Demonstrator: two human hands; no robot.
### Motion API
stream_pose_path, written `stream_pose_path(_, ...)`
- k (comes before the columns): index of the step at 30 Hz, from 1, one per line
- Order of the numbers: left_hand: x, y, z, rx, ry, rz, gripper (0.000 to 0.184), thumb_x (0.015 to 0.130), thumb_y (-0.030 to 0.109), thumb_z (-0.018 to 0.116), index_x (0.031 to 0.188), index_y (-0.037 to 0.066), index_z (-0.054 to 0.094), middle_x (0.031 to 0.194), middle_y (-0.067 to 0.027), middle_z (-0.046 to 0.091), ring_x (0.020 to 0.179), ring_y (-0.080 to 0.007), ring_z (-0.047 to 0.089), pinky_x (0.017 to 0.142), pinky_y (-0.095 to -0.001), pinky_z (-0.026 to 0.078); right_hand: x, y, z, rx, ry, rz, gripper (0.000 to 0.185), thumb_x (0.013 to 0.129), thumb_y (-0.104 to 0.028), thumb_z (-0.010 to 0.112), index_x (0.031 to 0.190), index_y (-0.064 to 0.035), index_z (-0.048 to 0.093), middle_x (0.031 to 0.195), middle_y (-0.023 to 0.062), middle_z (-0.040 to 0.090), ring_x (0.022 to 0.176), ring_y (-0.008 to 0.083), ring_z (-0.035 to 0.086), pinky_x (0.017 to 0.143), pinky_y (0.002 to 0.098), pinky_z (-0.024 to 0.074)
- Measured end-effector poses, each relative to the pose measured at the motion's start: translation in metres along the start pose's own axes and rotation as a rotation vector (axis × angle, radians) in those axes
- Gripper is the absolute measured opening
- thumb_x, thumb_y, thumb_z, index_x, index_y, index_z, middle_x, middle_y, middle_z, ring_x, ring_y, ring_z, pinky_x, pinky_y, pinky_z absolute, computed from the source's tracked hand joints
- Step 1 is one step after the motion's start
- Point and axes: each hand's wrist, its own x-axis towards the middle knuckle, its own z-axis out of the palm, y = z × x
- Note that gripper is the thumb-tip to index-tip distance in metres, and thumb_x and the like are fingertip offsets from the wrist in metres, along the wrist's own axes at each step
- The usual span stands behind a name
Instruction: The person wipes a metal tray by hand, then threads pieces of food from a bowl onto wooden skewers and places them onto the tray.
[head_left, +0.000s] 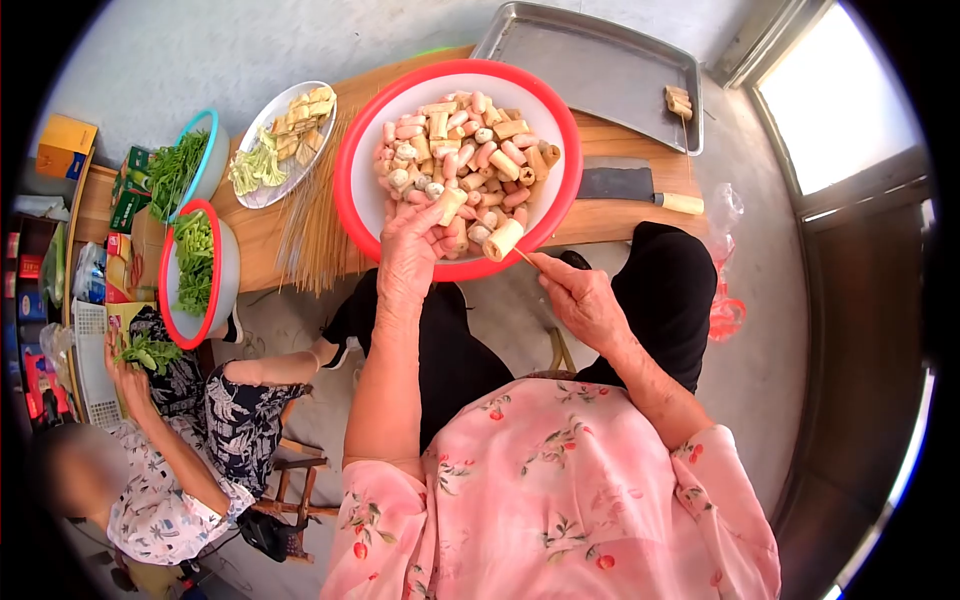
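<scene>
My left hand (408,248) is over the near edge of a red-rimmed basin (352,175), its fingers closed on a pale yellow roll (452,205), perhaps of tofu skin. To its right, my right hand (585,302) pinches a thin wooden skewer (524,257). A second pale roll (503,241) sits on the skewer's tip, apart from the roll in my left hand. Inside the basin lies a heap of pink sausage pieces (484,155), whitish balls and more tan rolls.
Loose skewers (318,225) lie left of the basin, beside a plate of cut food (262,195). A cleaver (615,184) and a metal tray (600,65) holding one loaded skewer (678,102) are rightward. At left, a person (165,470) holds greens near two basins of leaves.
</scene>
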Motion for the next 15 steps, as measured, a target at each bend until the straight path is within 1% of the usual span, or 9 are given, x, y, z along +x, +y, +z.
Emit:
stream_pose_path(4,-0.0056,-0.0002,-0.0048,-0.027,0.002,-0.029,0.023,0.085,0.014,0.058,0.103,-0.001,0.061,0.089,-0.0089,0.066,0.062,-0.008,0.056,0.057,-0.0203,0.048,-0.0004,-0.0019,0.0073,0.009,-0.013,-0.04,0.03,0.087,-0.008,0.053,0.116,-0.0083,0.058,0.08,0.0225,0.059,0.073,0.0377,0.06,0.064,0.0389,0.0475)
stream_pose_path(9,-0.0062,-0.0029,-0.0049,-0.031,-0.001,-0.039,0.024,0.085,0.014,0.057,0.104,-0.001,0.061,0.088,-0.0074,0.066,0.061,-0.0073,0.055,0.055,-0.0199,0.047,-0.0011,-0.0024,0.0082,-0.014,-0.039,-0.02,0.031,0.087,-0.007,0.053,0.117,-0.0092,0.058,0.079,0.0226,0.059,0.072,0.038,0.059,0.063,0.0393,0.0473)
stream_pose_path(11,-0.0068,-0.0016,-0.0044,-0.087,-0.003,-0.06,0.022,0.084,0.012,0.06,0.103,0.002,0.056,0.077,-0.0052,0.06,0.063,-0.0115,0.057,0.055,-0.0227,0.047,-0.0011,-0.0025,0.0077,-0.017,-0.044,-0.023,0.031,0.087,-0.007,0.053,0.117,-0.0096,0.058,0.078,0.0226,0.059,0.071,0.0381,0.059,0.062,0.0394,0.0472)
stream_pose_path(15,-0.0056,-0.0039,-0.0074,-0.075,-0.014,-0.071,0.023,0.084,0.011,0.059,0.105,0.004,0.055,0.08,-0.005,0.06,0.063,-0.0115,0.057,0.055,-0.0227,0.047,-0.0011,-0.0012,0.0079,-0.03,-0.057,-0.028,0.031,0.087,-0.007,0.053,0.118,-0.0101,0.058,0.078,0.0232,0.058,0.071,0.0387,0.058,0.062,0.0394,0.0467)
